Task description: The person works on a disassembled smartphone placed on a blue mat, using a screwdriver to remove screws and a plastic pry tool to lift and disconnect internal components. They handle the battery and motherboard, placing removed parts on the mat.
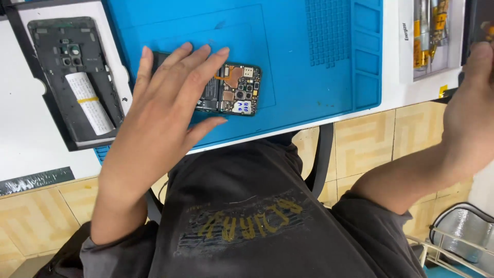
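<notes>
An opened phone [237,90] with its circuit board and camera modules bare lies on the blue work mat [314,67]. My left hand [164,108] hovers flat over the phone's left half, fingers spread, and covers most of it. My right hand [471,87] is far out at the right edge of the view, next to a dark object [481,25]; whether it grips that object is not visible.
A removed dark back cover [72,77] with a white label strip lies on the white table at the left. A pack with yellow-and-silver parts [429,36] sits at the upper right. Tiled floor, my dark shirt and a wire rack [453,242] show below the table edge.
</notes>
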